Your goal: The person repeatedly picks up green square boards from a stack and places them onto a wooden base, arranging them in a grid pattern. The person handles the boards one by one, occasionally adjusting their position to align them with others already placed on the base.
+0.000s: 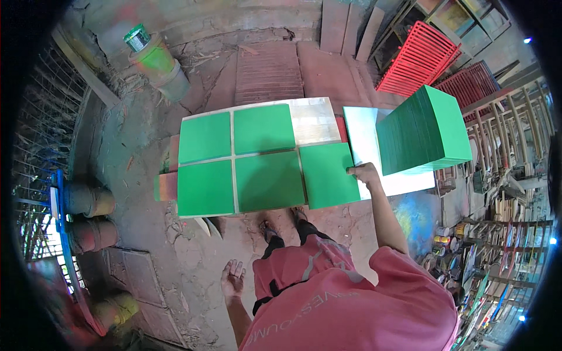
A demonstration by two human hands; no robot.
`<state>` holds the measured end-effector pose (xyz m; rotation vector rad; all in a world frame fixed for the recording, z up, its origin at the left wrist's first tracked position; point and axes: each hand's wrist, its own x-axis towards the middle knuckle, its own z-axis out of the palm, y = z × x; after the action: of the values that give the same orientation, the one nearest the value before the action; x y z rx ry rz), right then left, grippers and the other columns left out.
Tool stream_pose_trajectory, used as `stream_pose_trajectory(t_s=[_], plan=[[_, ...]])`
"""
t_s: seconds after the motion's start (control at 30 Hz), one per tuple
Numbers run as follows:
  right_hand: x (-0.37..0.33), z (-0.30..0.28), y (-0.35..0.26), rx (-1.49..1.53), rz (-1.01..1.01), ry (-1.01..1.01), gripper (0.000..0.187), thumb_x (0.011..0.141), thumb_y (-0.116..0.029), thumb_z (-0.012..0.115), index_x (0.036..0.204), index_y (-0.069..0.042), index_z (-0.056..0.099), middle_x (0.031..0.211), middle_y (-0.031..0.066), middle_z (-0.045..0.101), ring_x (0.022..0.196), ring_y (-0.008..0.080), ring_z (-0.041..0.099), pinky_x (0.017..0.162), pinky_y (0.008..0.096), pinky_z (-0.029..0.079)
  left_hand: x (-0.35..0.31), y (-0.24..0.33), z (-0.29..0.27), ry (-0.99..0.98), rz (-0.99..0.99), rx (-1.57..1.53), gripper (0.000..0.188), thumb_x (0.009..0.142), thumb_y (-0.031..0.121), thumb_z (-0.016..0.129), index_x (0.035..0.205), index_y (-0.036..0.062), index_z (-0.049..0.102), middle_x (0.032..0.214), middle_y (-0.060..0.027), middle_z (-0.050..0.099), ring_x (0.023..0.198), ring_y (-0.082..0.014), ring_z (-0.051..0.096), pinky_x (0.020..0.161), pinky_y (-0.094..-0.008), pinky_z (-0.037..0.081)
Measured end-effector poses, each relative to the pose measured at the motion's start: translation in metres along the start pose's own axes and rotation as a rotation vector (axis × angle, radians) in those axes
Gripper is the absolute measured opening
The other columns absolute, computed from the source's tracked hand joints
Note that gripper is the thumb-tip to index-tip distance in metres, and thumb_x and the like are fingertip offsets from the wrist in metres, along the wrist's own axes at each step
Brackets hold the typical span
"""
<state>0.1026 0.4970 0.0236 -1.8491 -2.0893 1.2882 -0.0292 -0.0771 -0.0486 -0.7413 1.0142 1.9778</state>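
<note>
My right hand (365,175) grips the right edge of a green square board (331,178), fingers and thumb closed on it. That board lies flat, or nearly so, at the front right of a pale worktable (316,120). Several like green boards, among them one at the front left (206,187) and one at the back (263,127), lie in rows with narrow gaps between them. Beside the worktable, a tall stack of green boards (418,128) stands on a white panel (404,182). My left hand (233,278) hangs low near my body, open, with nothing in it.
Red slatted racks (417,58) lean at the back right. A paint-stained drum (155,61) carries a green can (137,38) at the back left. More stained drums (93,234) stand along the left side. Wooden frames and paint cans (445,240) crowd the right.
</note>
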Motion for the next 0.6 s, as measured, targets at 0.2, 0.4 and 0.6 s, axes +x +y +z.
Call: stream_pose_trajectory(t_s=[0.2, 0.4, 0.6], plan=[[-0.01, 0.0, -0.01, -0.061, 0.052, 0.017, 0.039, 0.053, -0.026, 0.077, 0.07, 0.008, 0.067, 0.068, 0.0147, 0.065, 0.065, 0.0229, 0.063, 0.062, 0.0323, 0.049, 0.008, 0.003, -0.012, 0.003, -0.039, 0.02, 0.039, 0.083, 0.031, 0.062, 0.118, 0.0122, 0.057, 0.12, -0.0036, 0.058, 0.114, -0.0235, 0.053, 0.093, -0.0423, 0.04], [-0.02, -0.002, -0.021, -0.215, 0.03, 0.036, 0.048, 0.058, -0.038, 0.073, 0.075, 0.006, 0.068, 0.076, 0.0201, 0.067, 0.075, 0.0295, 0.066, 0.071, 0.0339, 0.051, 0.011, 0.003, -0.021, -0.021, -0.058, 0.036, 0.037, 0.083, 0.032, 0.061, 0.115, 0.0141, 0.058, 0.116, -0.0005, 0.061, 0.111, -0.0222, 0.055, 0.091, -0.0426, 0.042], [-0.037, 0.005, -0.043, -0.225, 0.027, 0.175, 0.065, 0.07, -0.054, 0.061, 0.082, 0.009, 0.067, 0.089, 0.0297, 0.065, 0.094, 0.0383, 0.064, 0.085, 0.0385, 0.048, 0.012, 0.004, -0.038, -0.047, -0.076, 0.012, 0.034, 0.085, 0.033, 0.06, 0.114, 0.0152, 0.06, 0.115, 0.0006, 0.061, 0.11, -0.0214, 0.056, 0.087, -0.0417, 0.045]])
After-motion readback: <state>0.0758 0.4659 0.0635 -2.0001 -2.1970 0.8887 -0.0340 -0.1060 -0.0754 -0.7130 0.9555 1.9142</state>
